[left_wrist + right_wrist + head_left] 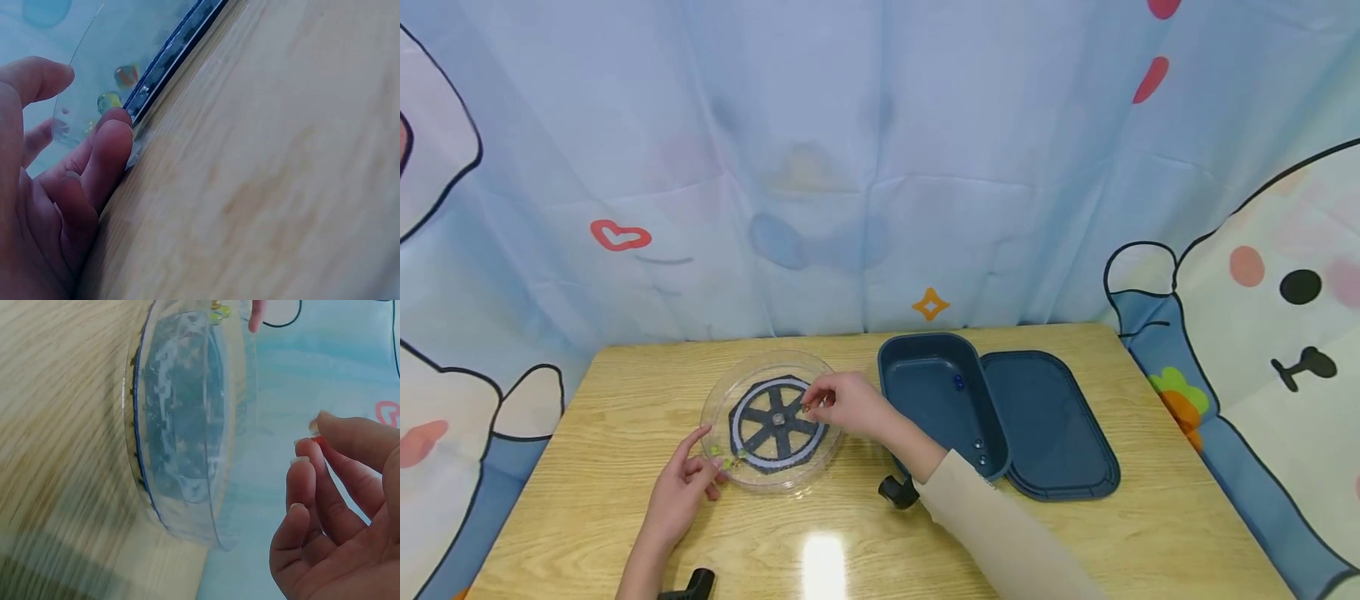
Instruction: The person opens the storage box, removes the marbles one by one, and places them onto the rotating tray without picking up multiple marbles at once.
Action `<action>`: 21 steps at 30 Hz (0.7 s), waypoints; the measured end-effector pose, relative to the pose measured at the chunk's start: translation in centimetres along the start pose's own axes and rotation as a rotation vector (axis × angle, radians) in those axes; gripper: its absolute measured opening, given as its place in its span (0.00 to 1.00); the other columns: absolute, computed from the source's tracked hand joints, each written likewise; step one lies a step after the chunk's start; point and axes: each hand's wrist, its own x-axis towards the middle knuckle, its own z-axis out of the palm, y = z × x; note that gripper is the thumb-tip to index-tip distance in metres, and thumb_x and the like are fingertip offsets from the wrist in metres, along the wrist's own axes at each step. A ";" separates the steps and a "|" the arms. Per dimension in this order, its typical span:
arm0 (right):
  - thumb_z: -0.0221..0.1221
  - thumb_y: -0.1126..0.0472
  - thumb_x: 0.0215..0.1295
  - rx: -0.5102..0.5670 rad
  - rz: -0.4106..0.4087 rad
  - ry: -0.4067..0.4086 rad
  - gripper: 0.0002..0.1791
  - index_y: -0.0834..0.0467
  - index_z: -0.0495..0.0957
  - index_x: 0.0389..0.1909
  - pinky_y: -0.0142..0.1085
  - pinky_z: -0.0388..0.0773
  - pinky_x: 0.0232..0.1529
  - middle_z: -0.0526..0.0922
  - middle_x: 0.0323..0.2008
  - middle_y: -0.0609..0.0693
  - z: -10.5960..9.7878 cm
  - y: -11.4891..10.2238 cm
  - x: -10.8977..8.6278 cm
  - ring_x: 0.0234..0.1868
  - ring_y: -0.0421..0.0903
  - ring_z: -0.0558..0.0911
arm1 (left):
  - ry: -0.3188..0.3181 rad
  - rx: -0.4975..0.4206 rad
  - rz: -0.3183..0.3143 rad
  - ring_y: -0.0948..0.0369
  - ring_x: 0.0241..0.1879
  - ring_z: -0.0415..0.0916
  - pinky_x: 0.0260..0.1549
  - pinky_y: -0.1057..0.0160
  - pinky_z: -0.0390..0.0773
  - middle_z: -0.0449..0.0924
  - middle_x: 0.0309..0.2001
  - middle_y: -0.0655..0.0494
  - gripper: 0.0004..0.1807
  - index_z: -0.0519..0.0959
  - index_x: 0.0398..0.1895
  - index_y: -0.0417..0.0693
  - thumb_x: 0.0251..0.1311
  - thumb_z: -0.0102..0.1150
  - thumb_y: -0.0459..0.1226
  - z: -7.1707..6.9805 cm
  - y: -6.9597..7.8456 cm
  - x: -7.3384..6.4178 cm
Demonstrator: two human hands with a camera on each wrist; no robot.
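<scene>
A clear round dish [835,454] with a dark spoked wheel pattern [778,419] on its bottom stands on the table. My right hand [857,406] is over its right side and pinches a small reddish marble [319,440] between thumb and fingertips, mostly covered by them. On the dish's left rim rests my left hand [681,483], its fingers spread and loosely bent against the wall. Beside those fingers, inside the dish, lie several yellow-green marbles [109,102] and an orange-streaked marble [125,75].
Right of the dish is a dark blue box [917,342] with a blue marble [958,382] and clear marbles [978,443] inside. Its flat blue lid [1052,425] lies at the box's right side. A printed curtain [820,208] hangs behind the wooden table [760,542].
</scene>
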 end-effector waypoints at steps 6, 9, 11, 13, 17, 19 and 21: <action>0.64 0.63 0.67 -0.013 0.027 0.001 0.08 0.57 0.84 0.46 0.36 0.75 0.34 0.81 0.35 0.42 -0.9 0.2 -0.2 0.34 0.43 0.77 | -0.005 -0.005 0.005 0.55 0.22 0.78 0.33 0.65 0.76 0.82 0.30 0.46 0.31 0.60 0.74 0.51 0.71 0.56 0.36 0.0 0.1 0.1; 0.65 0.63 0.66 -0.019 0.034 0.032 0.08 0.55 0.84 0.45 0.37 0.75 0.34 0.81 0.35 0.43 -2.1 0.4 -0.4 0.34 0.43 0.78 | -0.004 -0.002 -0.002 0.55 0.22 0.78 0.33 0.65 0.76 0.82 0.30 0.46 0.31 0.60 0.74 0.52 0.71 0.56 0.37 0.0 0.1 0.1; 0.65 0.63 0.66 -0.029 0.038 0.058 0.07 0.54 0.85 0.44 0.37 0.75 0.33 0.82 0.35 0.42 -3.0 0.8 -0.6 0.34 0.42 0.78 | -0.008 -0.003 -0.009 0.55 0.22 0.78 0.34 0.65 0.76 0.82 0.31 0.46 0.31 0.60 0.75 0.52 0.71 0.56 0.37 0.0 0.2 0.1; 0.65 0.62 0.66 -0.034 0.039 0.074 0.08 0.55 0.85 0.44 0.37 0.75 0.34 0.82 0.36 0.43 -4.0 1.2 -0.8 0.34 0.42 0.78 | -0.009 -0.004 -0.018 0.55 0.23 0.78 0.34 0.65 0.76 0.82 0.31 0.46 0.31 0.60 0.75 0.53 0.71 0.56 0.37 -0.1 0.2 0.0; 0.65 0.62 0.66 -0.068 0.045 0.070 0.08 0.55 0.85 0.45 0.37 0.76 0.36 0.82 0.37 0.43 -6.0 2.1 -1.4 0.35 0.42 0.78 | -0.006 -0.006 -0.028 0.55 0.23 0.78 0.34 0.65 0.76 0.82 0.31 0.46 0.31 0.60 0.74 0.54 0.71 0.57 0.37 -0.1 0.3 -0.1; 0.65 0.62 0.67 -0.087 0.054 0.059 0.09 0.54 0.84 0.46 0.38 0.77 0.37 0.82 0.37 0.43 -7.0 2.7 -1.9 0.36 0.42 0.79 | -0.005 -0.006 -0.028 0.55 0.23 0.78 0.34 0.65 0.76 0.82 0.31 0.46 0.31 0.60 0.75 0.54 0.71 0.57 0.37 -0.1 0.3 -0.1; 0.65 0.61 0.67 -0.116 0.061 0.046 0.09 0.54 0.84 0.47 0.38 0.77 0.38 0.82 0.37 0.43 -8.0 3.2 -2.6 0.36 0.41 0.79 | -0.005 -0.006 -0.025 0.55 0.23 0.79 0.33 0.65 0.76 0.82 0.31 0.46 0.31 0.60 0.75 0.54 0.71 0.57 0.37 -0.1 0.3 0.0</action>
